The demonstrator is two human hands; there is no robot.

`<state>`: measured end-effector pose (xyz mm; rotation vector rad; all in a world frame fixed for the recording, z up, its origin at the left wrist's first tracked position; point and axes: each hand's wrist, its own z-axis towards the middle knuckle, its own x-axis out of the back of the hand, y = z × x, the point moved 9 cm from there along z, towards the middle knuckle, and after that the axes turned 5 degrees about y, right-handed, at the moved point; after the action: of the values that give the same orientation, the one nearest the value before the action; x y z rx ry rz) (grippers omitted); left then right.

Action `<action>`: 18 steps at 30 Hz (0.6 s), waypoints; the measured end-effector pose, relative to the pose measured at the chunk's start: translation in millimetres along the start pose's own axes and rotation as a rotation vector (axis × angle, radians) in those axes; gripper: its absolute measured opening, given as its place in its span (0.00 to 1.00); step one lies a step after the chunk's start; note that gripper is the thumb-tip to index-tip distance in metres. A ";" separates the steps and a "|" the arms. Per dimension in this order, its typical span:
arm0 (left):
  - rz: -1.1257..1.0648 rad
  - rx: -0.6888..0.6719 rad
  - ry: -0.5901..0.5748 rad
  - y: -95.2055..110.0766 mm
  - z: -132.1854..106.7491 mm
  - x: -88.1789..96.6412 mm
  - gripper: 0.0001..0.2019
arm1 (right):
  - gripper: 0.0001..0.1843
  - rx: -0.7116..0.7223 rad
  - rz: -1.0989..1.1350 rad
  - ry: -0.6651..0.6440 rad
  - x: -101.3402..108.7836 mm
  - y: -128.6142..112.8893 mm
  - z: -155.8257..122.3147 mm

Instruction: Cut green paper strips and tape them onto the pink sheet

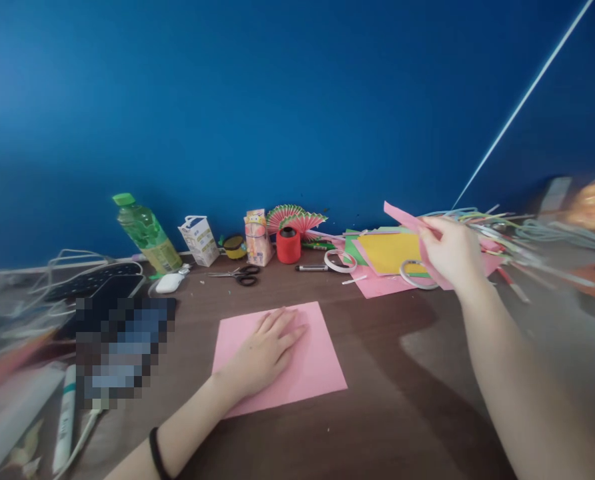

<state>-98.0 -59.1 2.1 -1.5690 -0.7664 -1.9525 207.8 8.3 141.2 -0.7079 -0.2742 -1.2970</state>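
Here, head view: pink sheet (322,360) flat on the brown table (387,413), nearer than the scissors (247,275). Left hand (265,350) lies palm down on it, fingers extended and slightly parted, gripping nothing. Right hand (447,250), well off to the right by the yellow paper (385,253), has fingers closed on a pink piece (400,213); its full extent is hidden. Sheet looks thin and light, probably easy to crease and apt to slide unless pressed. Best hold, by judgement: flat palm at the middle, or a light pinch at an edge. Sheet seems near square, no clear long axis; far edge runs left to right, right end slightly farther off. Piece's free end points up and left, its visible length sloping down rightward into the fingers.
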 end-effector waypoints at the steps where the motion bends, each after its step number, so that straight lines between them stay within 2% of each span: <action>1: -0.006 -0.007 -0.012 5.6 5.7 -3.2 0.23 | 0.17 -0.015 -0.041 -0.016 -7.0 10.1 -1.7; 3: -0.016 -0.017 -0.041 16.7 15.2 -9.4 0.24 | 0.18 -0.110 -0.148 -0.058 -23.5 36.0 -9.4; 6: -0.057 -0.005 -0.082 28.8 23.7 -15.5 0.27 | 0.19 -0.238 -0.264 -0.240 -57.9 70.3 -31.3; 8: -0.094 -0.004 -0.109 33.8 25.4 -17.4 0.29 | 0.20 -0.254 -0.297 -0.374 -79.1 83.2 -46.5; 9: -0.109 -0.004 -0.116 34.7 25.5 -17.5 0.29 | 0.21 -0.251 -0.307 -0.402 -85.4 87.4 -51.7; 14: -0.146 0.014 -0.091 28.5 24.4 -14.5 0.31 | 0.24 -0.242 -0.287 -0.403 -97.8 95.0 -58.2; 18: -0.188 0.013 -0.092 29.2 23.6 -13.9 0.30 | 0.22 -0.142 -0.163 -0.414 -104.6 75.0 -52.6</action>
<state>-58.7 -62.4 -4.3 -1.6399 -0.9945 -2.0125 239.3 65.0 18.2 -1.0944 -0.5887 -1.3253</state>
